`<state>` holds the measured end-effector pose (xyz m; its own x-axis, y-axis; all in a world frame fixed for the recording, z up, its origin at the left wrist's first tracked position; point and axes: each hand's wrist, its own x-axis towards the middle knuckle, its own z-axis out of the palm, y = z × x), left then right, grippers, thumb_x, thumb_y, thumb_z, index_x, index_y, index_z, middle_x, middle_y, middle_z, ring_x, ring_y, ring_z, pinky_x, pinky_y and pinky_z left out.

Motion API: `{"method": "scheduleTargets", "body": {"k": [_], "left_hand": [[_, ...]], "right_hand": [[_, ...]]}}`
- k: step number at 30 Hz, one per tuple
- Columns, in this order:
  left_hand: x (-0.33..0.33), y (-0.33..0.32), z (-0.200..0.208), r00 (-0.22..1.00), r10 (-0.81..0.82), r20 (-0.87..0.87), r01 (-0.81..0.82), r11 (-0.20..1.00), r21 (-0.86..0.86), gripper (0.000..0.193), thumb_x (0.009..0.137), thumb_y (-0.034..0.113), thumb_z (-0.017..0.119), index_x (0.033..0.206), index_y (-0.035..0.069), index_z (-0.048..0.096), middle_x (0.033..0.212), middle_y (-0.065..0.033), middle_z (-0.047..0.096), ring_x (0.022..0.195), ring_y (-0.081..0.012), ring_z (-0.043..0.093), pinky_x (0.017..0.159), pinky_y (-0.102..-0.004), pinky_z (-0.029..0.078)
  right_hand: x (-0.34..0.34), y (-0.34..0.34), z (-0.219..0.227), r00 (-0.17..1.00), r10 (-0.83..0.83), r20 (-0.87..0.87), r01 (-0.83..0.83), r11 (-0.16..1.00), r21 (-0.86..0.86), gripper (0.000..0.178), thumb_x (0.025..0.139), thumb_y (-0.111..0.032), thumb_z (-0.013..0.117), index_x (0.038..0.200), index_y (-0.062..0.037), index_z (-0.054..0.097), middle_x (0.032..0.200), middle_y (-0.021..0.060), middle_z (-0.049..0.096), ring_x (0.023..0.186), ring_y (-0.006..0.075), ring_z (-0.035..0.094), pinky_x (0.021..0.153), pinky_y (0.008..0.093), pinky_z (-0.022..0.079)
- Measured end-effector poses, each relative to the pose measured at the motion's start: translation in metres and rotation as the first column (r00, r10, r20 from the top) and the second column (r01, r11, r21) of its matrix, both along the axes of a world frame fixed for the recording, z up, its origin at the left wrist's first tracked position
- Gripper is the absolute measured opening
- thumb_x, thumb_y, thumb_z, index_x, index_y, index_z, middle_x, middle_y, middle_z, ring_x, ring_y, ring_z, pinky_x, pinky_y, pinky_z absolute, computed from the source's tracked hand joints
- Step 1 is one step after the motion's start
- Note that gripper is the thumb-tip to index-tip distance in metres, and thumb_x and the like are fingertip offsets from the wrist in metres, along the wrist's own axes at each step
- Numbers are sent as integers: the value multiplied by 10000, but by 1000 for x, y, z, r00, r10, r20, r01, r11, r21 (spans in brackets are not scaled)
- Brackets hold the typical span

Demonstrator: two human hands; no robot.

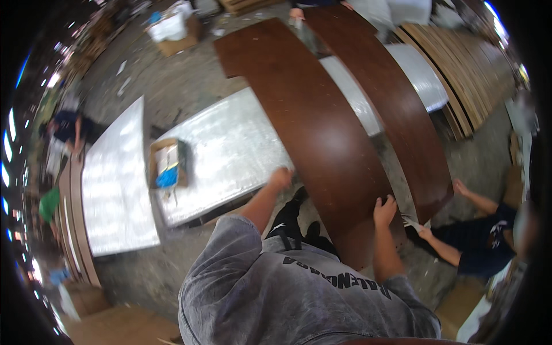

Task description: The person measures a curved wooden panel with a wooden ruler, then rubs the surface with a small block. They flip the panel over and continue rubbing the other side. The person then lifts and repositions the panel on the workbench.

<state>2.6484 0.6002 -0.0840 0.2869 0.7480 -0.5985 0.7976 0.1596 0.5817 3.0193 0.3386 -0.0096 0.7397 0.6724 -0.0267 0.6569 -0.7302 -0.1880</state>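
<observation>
A long dark-brown wooden panel (328, 132) with a notch at its far left end stretches away in front of me. My right hand (385, 210) is on its near part, fingers bent at the right-hand edge. At the panel's left edge is my left hand (281, 178), smeared by motion; whether its fingers grip the edge cannot be made out. To the right lies a second, narrower brown panel (391, 86). A co-worker's hands (424, 232) are at its near end, and another person's hand (296, 14) is at the far end between the panels.
A film-wrapped stack (230, 144) stands left of the panel, with an open cardboard box (183, 164) holding something blue on it. Farther left is another wrapped stack (118, 190) with a person (72, 126) beside it. Wooden boards (460, 69) are stacked at the far right.
</observation>
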Motion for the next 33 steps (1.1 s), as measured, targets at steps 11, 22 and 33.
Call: {"method": "scheduleTargets", "body": {"k": [11,22,33], "left_hand": [[-388,-469,-32,912,-29,-410,-60,977,-204,338,952,236,595,1211,33,672,1155,-218,699,1041,-386,678,878,-480,539],[-427,-498,-34,300,937,180,-772,349,-531,361,994,294,530,1169,7,660,999,-145,739,819,-278,718,646,-391,563],[-617,-687,21,-678,725,-122,-646,-666,-372,259,955,258,509,916,18,599,736,-146,652,589,-321,661,482,-444,519]], "right_hand": [[-218,-43,20,718,536,-443,-568,820,72,494,906,-294,705,1316,-49,577,1293,251,604,1249,435,533,1052,493,442],[-432,106,-29,555,684,-474,-683,700,210,396,895,-331,731,1125,-25,626,967,180,718,933,356,695,822,454,534],[-718,316,-10,360,328,-874,-286,930,231,778,873,-462,746,1503,-151,411,1283,219,606,990,356,668,691,505,605]]}}
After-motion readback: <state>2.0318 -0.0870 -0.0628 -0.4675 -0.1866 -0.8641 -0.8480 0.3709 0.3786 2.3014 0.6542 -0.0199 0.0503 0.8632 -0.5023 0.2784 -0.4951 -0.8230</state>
